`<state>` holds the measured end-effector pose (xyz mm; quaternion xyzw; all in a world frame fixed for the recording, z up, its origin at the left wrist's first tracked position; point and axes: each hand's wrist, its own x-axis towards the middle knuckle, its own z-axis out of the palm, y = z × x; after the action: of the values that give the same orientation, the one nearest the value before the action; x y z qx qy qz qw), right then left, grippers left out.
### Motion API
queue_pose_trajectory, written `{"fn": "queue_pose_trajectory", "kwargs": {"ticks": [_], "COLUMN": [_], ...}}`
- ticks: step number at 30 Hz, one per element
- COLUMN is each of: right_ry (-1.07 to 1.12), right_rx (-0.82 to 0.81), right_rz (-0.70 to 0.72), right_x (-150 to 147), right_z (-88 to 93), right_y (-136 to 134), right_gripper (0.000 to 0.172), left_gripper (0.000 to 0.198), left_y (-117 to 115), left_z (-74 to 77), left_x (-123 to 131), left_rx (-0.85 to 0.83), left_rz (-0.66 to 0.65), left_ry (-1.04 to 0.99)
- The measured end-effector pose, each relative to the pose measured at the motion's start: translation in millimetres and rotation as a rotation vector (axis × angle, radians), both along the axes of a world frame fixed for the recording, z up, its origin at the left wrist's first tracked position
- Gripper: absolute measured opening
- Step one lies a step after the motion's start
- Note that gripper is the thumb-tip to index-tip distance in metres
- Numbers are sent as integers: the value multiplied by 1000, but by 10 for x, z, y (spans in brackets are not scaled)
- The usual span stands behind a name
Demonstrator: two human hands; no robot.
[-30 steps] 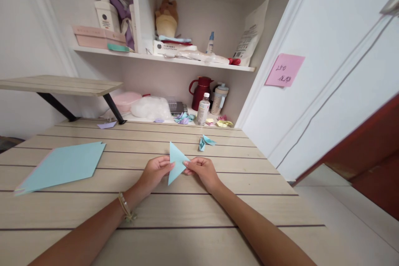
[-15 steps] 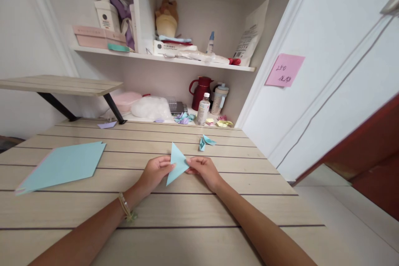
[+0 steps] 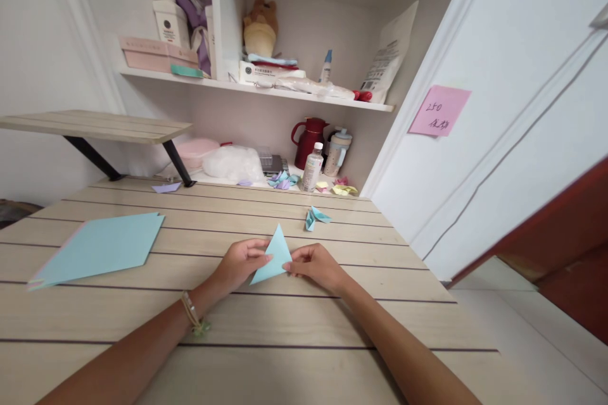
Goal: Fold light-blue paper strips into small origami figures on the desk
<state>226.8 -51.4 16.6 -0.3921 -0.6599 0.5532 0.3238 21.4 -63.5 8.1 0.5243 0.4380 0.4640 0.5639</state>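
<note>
The left hand (image 3: 242, 262) is pinching the left side of a light-blue paper triangle (image 3: 277, 254), its thumb pressing on the smooth matte face and its fingers curling behind. The right hand (image 3: 320, 266) is gripping the lower right corner narrowly between thumb and fingers. The triangle is sitting between the 2 hands, over the middle of the pale wood-grain desk (image 3: 285, 364), with 1 sharp tip pointing away from the person; whether its lower edge is touching the desk, I cannot tell. Dark straight lines are running across the desk's planked surface.

Just beyond the right hand, a small folded blue paper piece (image 3: 316, 218) is resting on the desk, showing crisp creases and pointed flaps. Well to the left, flat light-blue sheets (image 3: 102, 247) are lying in a stack, a thin pink edge peeking out along their left side. A purple paper piece (image 3: 166, 188) is lying near the black leg of a wooden riser (image 3: 95, 126). A beaded bracelet (image 3: 190, 309) is circling the left wrist.

Behind the desk, a clear plastic bottle (image 3: 311, 169) is standing before a glossy red jug (image 3: 310, 141), and crumpled-looking coloured paper pieces (image 3: 284, 181) are gathering near its base.
</note>
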Motion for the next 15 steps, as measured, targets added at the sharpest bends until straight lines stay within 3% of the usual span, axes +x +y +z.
{"fn": "queue_pose_trajectory", "kwargs": {"ticks": [9, 15], "right_ry": [-24, 204], "right_rx": [-88, -97], "right_rz": [77, -159], "right_x": [-7, -117], "right_z": [29, -32], "right_y": [-20, -10], "right_gripper": [24, 23], "left_gripper": [48, 39], "left_y": [-25, 38], "left_z": [74, 115], "left_x": [-28, -75], "left_rx": [4, 32], "left_rz": [-107, 158], "left_ry": [16, -235]}}
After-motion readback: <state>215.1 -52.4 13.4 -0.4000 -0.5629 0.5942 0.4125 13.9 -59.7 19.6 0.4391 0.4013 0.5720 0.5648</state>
